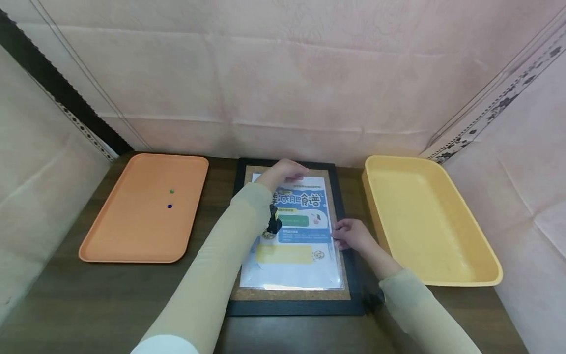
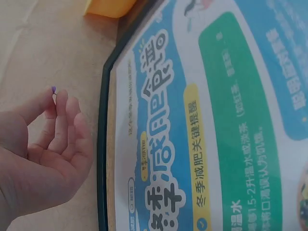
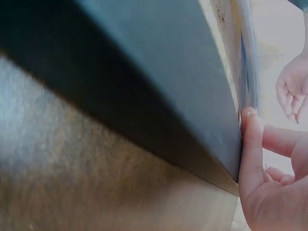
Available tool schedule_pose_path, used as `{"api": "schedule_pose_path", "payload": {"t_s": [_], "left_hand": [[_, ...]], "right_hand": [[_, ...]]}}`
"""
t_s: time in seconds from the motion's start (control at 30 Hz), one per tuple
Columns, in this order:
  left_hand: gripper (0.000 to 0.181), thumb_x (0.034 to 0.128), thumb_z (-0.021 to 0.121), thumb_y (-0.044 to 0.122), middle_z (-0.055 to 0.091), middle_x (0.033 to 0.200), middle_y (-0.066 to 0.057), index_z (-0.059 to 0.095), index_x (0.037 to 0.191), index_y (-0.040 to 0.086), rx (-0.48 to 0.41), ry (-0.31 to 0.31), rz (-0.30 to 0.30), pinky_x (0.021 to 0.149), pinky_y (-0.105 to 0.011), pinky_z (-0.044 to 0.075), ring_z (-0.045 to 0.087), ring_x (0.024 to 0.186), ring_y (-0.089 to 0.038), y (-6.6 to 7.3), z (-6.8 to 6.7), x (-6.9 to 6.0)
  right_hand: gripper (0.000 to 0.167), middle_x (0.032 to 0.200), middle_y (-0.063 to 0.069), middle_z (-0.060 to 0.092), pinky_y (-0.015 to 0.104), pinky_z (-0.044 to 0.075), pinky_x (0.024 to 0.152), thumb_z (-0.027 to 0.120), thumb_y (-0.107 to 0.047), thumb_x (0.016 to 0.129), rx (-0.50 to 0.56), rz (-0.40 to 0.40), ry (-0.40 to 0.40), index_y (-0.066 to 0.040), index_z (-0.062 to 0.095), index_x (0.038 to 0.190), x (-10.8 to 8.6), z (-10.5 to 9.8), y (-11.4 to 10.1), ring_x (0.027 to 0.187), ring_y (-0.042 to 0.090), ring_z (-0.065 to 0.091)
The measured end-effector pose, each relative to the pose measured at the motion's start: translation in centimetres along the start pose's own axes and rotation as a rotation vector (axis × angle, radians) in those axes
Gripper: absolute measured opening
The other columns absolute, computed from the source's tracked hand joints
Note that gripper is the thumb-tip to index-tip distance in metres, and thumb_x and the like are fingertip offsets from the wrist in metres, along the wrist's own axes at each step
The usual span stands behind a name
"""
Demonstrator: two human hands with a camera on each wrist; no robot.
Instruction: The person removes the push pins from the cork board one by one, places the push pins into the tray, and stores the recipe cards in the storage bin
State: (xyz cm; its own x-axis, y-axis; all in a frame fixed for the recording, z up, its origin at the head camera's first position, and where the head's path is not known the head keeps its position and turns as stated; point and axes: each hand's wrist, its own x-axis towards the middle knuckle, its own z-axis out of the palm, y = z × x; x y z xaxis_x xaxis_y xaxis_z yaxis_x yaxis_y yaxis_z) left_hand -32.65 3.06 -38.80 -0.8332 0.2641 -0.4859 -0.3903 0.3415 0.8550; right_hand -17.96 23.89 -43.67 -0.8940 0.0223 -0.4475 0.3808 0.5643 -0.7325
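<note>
A laminated poster (image 1: 305,270) with blue and green print lies on a black-framed cork board (image 1: 292,295). Over the board's far end, my left hand (image 1: 285,172) pinches a small purple push pin (image 2: 54,90) between thumb and fingertip, raised off the sheet. My right hand (image 1: 353,235) is at the poster's right side, its thumb and forefinger pinching the sheet's edge. The right wrist view shows these fingers (image 3: 252,139) close beside the dark frame (image 3: 192,91); the exact contact is partly hidden. My left forearm covers part of the poster's left side.
To the left lies an orange tray (image 1: 132,231) holding a green push pin (image 1: 171,191) and a blue push pin (image 1: 170,206). On the right stands a deep yellow tray (image 1: 424,221). Pale cloth (image 1: 309,88) hangs behind the dark wooden table (image 1: 53,295).
</note>
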Motion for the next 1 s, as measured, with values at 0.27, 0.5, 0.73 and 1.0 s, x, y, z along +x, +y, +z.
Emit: {"api": "schedule_pose_path", "payload": {"t_s": [0.27,0.5,0.73,1.0], "left_hand": [[0.032,0.0881,0.064,0.016,0.063,0.122,-0.012,0.063,0.117,0.003,-0.098,-0.037,-0.008,0.099,-0.032,0.046,0.058,0.115,-0.025,0.2,-0.5,-1.1],[0.033,0.0874,0.065,0.017,0.061,0.125,-0.012,0.062,0.118,0.005,-0.098,-0.022,-0.013,0.097,-0.031,0.046,0.057,0.116,-0.025,-0.1,-1.3,-1.8],[0.033,0.0877,0.065,0.021,0.06,0.126,-0.011,0.062,0.118,0.008,-0.067,-0.012,0.022,0.1,-0.035,0.044,0.054,0.119,-0.027,-0.7,-2.5,-2.9],[0.032,0.0893,0.063,0.024,0.061,0.125,-0.01,0.062,0.117,0.007,-0.033,0.017,0.016,0.1,-0.033,0.044,0.055,0.118,-0.025,-2.0,-3.8,-3.9]], "right_hand": [[0.032,0.095,0.019,0.066,0.029,0.057,0.064,0.062,-0.015,0.09,-0.011,-0.012,0.001,0.005,0.056,0.115,0.0,-0.1,0.2,0.068,0.017,0.065],[0.034,0.099,0.018,0.066,0.027,0.056,0.065,0.064,-0.018,0.089,-0.027,-0.012,0.01,0.002,0.056,0.116,-0.4,-0.3,-0.1,0.069,0.017,0.066],[0.037,0.101,0.019,0.065,0.026,0.056,0.066,0.063,-0.019,0.089,-0.02,-0.014,0.005,0.002,0.055,0.118,-0.3,-0.1,0.0,0.071,0.017,0.066],[0.036,0.1,0.019,0.066,0.028,0.056,0.066,0.064,-0.018,0.089,-0.018,-0.012,-0.001,0.003,0.055,0.117,-0.2,0.0,0.1,0.07,0.017,0.066]]}}
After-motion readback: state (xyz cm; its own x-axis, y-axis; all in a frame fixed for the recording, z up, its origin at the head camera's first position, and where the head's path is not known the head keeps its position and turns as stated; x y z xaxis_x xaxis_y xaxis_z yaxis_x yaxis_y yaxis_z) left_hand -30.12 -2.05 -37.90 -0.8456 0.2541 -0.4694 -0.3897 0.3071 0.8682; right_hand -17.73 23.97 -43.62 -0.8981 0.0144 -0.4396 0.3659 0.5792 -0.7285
